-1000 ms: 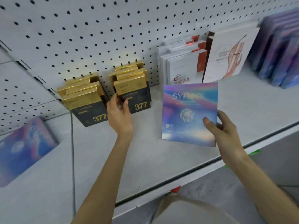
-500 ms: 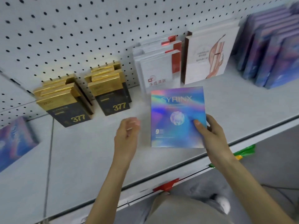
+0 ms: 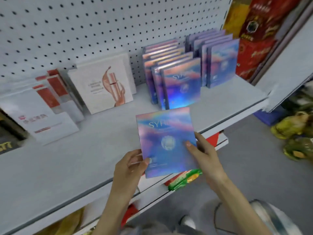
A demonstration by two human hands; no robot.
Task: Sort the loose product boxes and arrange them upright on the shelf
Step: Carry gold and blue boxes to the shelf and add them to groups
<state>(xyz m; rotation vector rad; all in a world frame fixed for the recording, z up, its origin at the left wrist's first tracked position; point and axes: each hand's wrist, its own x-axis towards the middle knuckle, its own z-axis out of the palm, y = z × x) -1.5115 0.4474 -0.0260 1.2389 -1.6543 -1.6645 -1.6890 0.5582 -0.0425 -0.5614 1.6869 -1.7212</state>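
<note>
Across from the gold boxes comes the left hand [image 3: 128,167], so both hands are now on the holographic box [image 3: 165,141]. The grey shelf [image 3: 71,160] runs wide under a pegboard [image 3: 101,22]. Standing upright on it are two rows of matching holographic boxes [image 3: 183,85], a white box with a pink swirl [image 3: 101,85] and leaning white-and-red boxes [image 3: 44,112]. The held box hangs over the shelf's front edge, just in front of the nearer row, printed face up, slightly tilted. The right hand [image 3: 205,155] grips its right edge, thumb pressed on the front; the left pinches the lower left corner.
</note>
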